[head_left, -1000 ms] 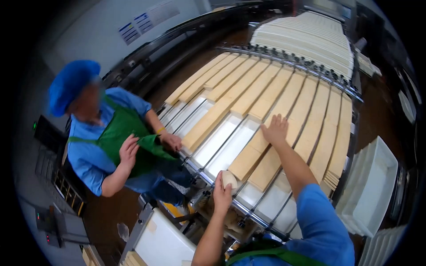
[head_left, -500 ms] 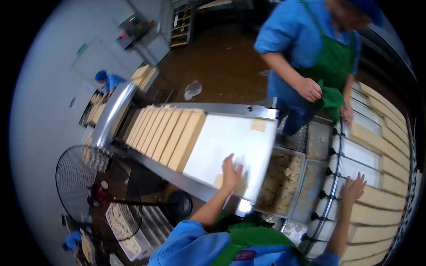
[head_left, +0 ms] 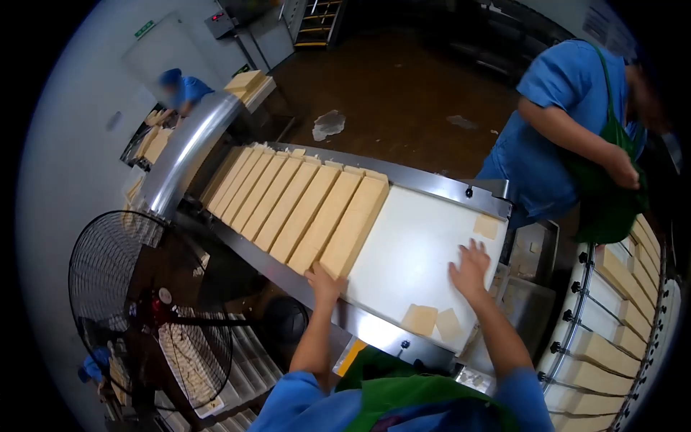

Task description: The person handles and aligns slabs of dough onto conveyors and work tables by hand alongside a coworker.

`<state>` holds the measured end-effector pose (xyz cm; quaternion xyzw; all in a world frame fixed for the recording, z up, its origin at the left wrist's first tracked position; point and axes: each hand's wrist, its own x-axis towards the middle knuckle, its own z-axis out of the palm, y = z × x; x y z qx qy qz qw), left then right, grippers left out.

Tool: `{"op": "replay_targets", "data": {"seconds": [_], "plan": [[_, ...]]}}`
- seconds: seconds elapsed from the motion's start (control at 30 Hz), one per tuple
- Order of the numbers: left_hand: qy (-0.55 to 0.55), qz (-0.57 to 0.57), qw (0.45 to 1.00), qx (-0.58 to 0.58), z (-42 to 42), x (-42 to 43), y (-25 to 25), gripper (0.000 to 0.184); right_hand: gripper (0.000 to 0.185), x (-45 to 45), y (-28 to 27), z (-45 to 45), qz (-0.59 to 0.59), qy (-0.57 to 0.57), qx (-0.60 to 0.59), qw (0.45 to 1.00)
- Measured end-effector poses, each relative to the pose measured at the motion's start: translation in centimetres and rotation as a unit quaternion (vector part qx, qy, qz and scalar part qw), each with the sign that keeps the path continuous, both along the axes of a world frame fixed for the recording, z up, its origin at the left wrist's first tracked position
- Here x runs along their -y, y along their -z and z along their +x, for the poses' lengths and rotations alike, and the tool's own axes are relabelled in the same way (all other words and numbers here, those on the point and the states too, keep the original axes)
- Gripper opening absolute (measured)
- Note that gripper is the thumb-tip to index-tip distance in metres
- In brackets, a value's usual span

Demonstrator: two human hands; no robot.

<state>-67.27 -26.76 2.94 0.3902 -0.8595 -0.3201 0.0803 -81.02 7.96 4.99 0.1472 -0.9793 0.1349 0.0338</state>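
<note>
My left hand (head_left: 325, 283) touches the near end of the rightmost pale block (head_left: 355, 223), its fingers apart against the block's end. Several long pale blocks (head_left: 288, 201) lie side by side on the white conveyor belt (head_left: 410, 248). My right hand (head_left: 472, 268) rests with spread fingers at the right part of the belt and holds nothing. Two thin pale pieces, one square (head_left: 419, 319) and one beside it (head_left: 448, 324), lie near the belt's front edge. Another thin piece (head_left: 486, 227) is at the far right corner.
A co-worker (head_left: 568, 129) stands at the right, by a rack of long pale blocks (head_left: 612, 353). A metal arch (head_left: 191, 158) spans the belt's far end. A black fan (head_left: 147, 309) stands front left. Another person (head_left: 184, 90) is at the back left.
The view has swung from the rack to the belt. My left hand has moved from above the bare belt to the end block; my right hand has left the rack for the belt.
</note>
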Motion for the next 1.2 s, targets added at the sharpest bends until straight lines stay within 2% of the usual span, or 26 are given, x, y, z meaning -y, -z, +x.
{"op": "replay_targets", "data": {"seconds": [0.03,0.07,0.13,0.2,0.27,0.37,0.5,0.57,0.67,0.7,0.77,0.8,0.87,0.9,0.97,1.0,1.07,1.1,1.2], "plan": [[0.026,-0.014,0.998,-0.051,0.0,-0.4,0.0,0.094,0.061,3.1,-0.8,-1.0,0.015,0.003,0.044,0.999],[0.032,-0.01,0.998,-0.053,-0.1,-0.5,0.0,0.094,0.062,5.7,0.2,-2.1,0.023,-0.005,0.034,0.999],[0.071,-0.054,0.996,-0.028,-0.2,-0.5,0.0,0.094,0.069,11.0,0.5,-4.0,0.027,0.0,0.071,0.997],[0.088,-0.041,0.995,0.005,-0.4,-0.4,-0.5,0.094,0.076,16.0,-1.1,-6.2,0.024,0.004,0.152,0.988],[0.108,-0.03,0.993,0.037,-0.5,-0.5,-1.1,0.095,0.076,20.6,-0.8,-8.5,0.02,0.003,0.136,0.99],[0.151,-0.183,0.964,0.123,-0.5,-0.5,-0.7,0.094,0.071,25.7,-2.0,-11.4,0.005,-0.005,0.145,0.989],[0.184,-0.131,0.962,0.153,-0.8,-0.3,-1.5,0.097,0.072,29.0,-3.6,-13.1,-0.03,0.014,0.16,0.986],[0.187,-0.099,0.964,0.163,-1.0,-0.2,-1.5,0.097,0.071,28.9,-4.3,-12.9,-0.003,0.027,0.229,0.973],[0.194,-0.012,0.965,0.176,-0.8,-0.1,-2.8,0.101,0.071,26.7,-5.9,-12.3,-0.04,0.089,0.273,0.957],[0.226,-0.036,0.959,0.165,-0.3,0.4,-1.1,0.103,0.072,25.2,-6.7,-11.7,-0.043,0.116,0.276,0.953],[0.239,0.008,0.962,0.132,0.0,-0.3,-1.0,0.096,0.076,21.0,-7.8,-10.7,-0.05,0.19,0.292,0.936],[0.289,0.011,0.949,0.125,0.1,-1.2,-1.5,0.096,0.08,18.3,-8.1,-9.8,-0.055,0.232,0.307,0.921],[0.337,0.044,0.94,0.014,-0.5,-4.0,-2.4,0.081,0.084,12.3,-7.9,-7.2,-0.056,0.294,0.266,0.916],[0.373,0.05,0.926,0.009,-1.0,-6.3,-3.0,0.081,0.089,9.3,-6.5,-6.2,-0.036,0.317,0.215,0.923],[0.356,0.092,0.93,-0.007,-1.5,-10.2,-3.8,0.067,0.09,4.3,-4.6,-4.1,-0.066,0.401,0.176,0.897],[0.375,0.093,0.922,-0.011,-1.6,-11.9,-3.3,0.067,0.091,2.3,-4.6,-3.5,-0.094,0.445,0.142,0.88],[0.437,0.007,0.895,-0.087,-2.3,-14.9,-1.9,0.061,0.095,-2.8,-7.2,-0.5,-0.253,0.494,0.151,0.818],[0.437,0.059,0.892,-0.1,-2.3,-17.0,-4.1,0.06,0.095,-5.6,-6.3,0.5,-0.263,0.516,0.087,0.811],[0.49,0.041,0.864,-0.11,-3.3,-23.4,-6.5,0.067,0.096,-13.4,-7.1,4.3,-0.288,0.572,-0.011,0.768]]}}
